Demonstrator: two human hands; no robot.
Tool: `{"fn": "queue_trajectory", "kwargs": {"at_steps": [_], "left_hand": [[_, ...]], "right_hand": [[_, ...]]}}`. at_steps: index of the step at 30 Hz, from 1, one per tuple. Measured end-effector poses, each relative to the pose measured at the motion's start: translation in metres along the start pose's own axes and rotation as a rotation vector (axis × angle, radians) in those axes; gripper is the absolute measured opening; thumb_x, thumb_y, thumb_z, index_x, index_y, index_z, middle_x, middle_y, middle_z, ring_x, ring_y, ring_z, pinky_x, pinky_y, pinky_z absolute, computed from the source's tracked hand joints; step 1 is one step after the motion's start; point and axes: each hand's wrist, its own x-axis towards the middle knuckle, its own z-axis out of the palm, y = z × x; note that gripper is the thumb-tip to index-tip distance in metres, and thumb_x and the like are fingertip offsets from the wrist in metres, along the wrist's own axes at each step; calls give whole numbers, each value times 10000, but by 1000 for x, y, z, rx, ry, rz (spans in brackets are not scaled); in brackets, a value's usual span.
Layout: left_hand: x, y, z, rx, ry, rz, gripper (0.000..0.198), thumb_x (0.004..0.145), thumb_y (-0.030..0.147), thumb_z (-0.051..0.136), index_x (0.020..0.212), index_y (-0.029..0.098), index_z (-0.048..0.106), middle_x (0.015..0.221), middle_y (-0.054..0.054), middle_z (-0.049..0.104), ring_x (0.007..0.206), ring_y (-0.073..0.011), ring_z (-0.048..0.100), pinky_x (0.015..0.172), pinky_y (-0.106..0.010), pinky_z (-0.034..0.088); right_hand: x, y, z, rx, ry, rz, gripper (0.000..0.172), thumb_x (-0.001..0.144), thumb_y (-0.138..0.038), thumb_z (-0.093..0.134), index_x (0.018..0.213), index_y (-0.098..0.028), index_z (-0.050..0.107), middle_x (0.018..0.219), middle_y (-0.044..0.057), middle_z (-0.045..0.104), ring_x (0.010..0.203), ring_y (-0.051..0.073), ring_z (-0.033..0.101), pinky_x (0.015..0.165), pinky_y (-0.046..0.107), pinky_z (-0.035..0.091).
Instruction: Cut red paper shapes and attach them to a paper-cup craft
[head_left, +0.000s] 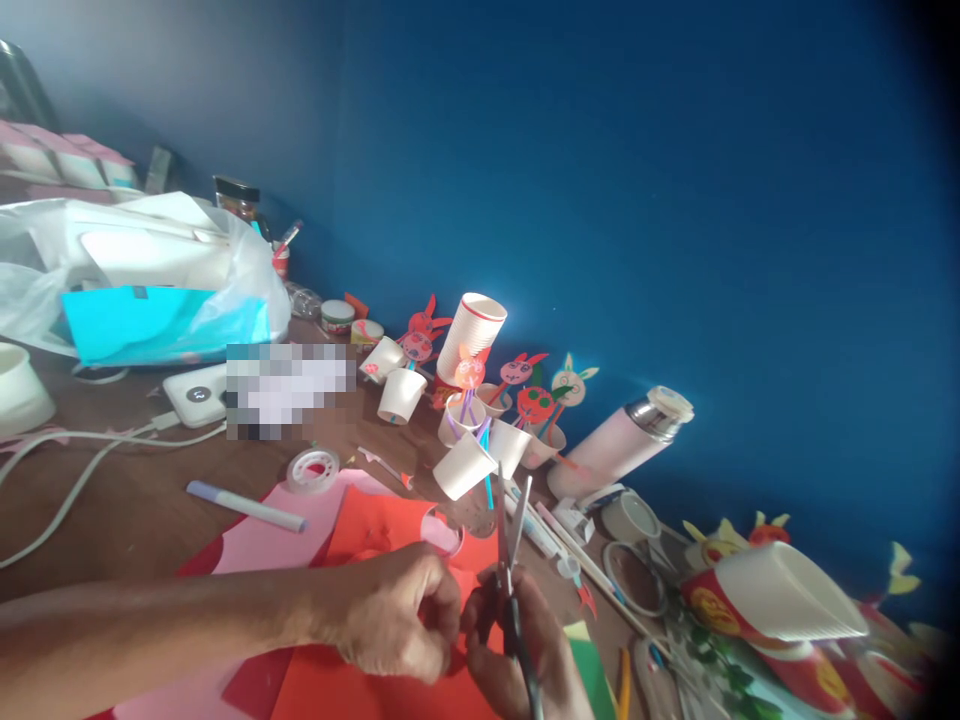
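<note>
My right hand (553,650) is wrapped round the black handles of a pair of scissors (502,535); the blades point up and stand a little apart. My left hand (401,615) is beside it on the left, its fingers curled together, and what they may hold is hidden. Both hands are over red paper (375,525), which lies on pink paper (277,540). A round hole in the red paper shows pink. Beyond the scissor tips lies a tipped white paper cup (463,467).
Paper cups with rabbit-faced cutouts (515,372) stand near the blue wall, around a cup stack (469,335). A thermos (622,445) leans at right. Leftward are a tape roll (313,469), a marker (247,507), a power bank (196,395) with cables and a plastic bag (259,270).
</note>
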Motion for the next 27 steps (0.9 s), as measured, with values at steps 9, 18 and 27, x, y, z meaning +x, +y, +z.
{"fn": "queue_trajectory", "kwargs": {"at_steps": [9,18,27], "left_hand": [[0,-2,3,86,30,43,181,618,160,476,705,173,634,772,-19,692,706,-174,628,578,-211,454],[0,-4,6,113,50,33,199,593,130,466,681,166,641,724,-18,692,670,-170,626,537,-204,428],[0,7,2,16,138,-23,164,679,247,507,737,164,636,726,-15,636,722,-161,569,608,-223,420]], "right_hand": [[-8,-1,24,69,-58,-6,172,749,-311,566,856,-197,495,590,-3,591,478,127,547,472,222,438],[-9,0,26,-42,-25,-31,179,696,-248,588,844,-206,496,608,3,645,473,137,591,456,206,471],[-5,2,24,18,229,61,189,660,-203,581,835,-203,510,596,-32,565,488,109,535,488,199,474]]}}
